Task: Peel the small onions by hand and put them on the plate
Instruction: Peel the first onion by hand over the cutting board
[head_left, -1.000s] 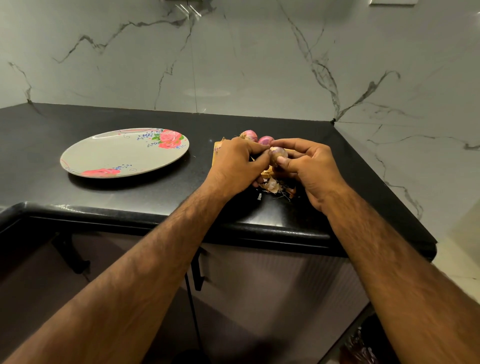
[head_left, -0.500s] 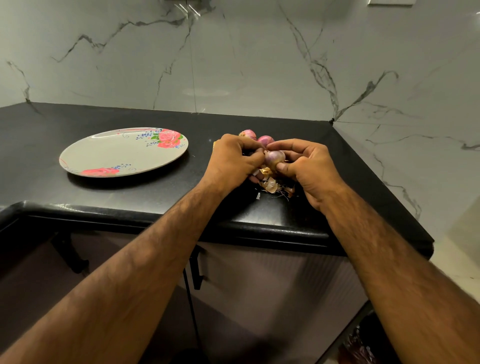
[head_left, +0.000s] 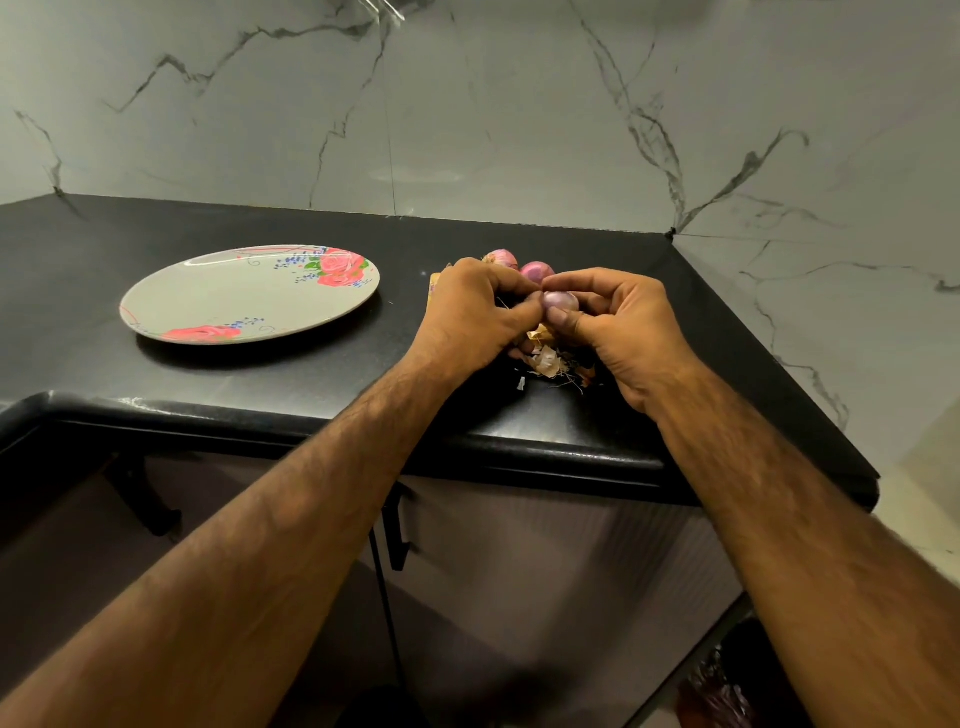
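Note:
A small pale purple onion (head_left: 560, 300) is pinched between the thumb and fingers of my right hand (head_left: 618, 327). My left hand (head_left: 475, 317) presses its fingertips against the onion's left side. Two more pink onions (head_left: 536, 271) lie on the counter just behind my hands, partly hidden by them. A pile of dry peels (head_left: 550, 361) lies under my hands. The flowered plate (head_left: 218, 296) sits to the left with nothing on it.
The black counter (head_left: 311, 374) ends in a rounded front edge close below my wrists and in a corner at the right. A marble wall runs behind and to the right. Cabinet doors with black handles are below.
My hands have stayed in place above the peels. The onion between them now shows a smoother, paler surface than a second ago.

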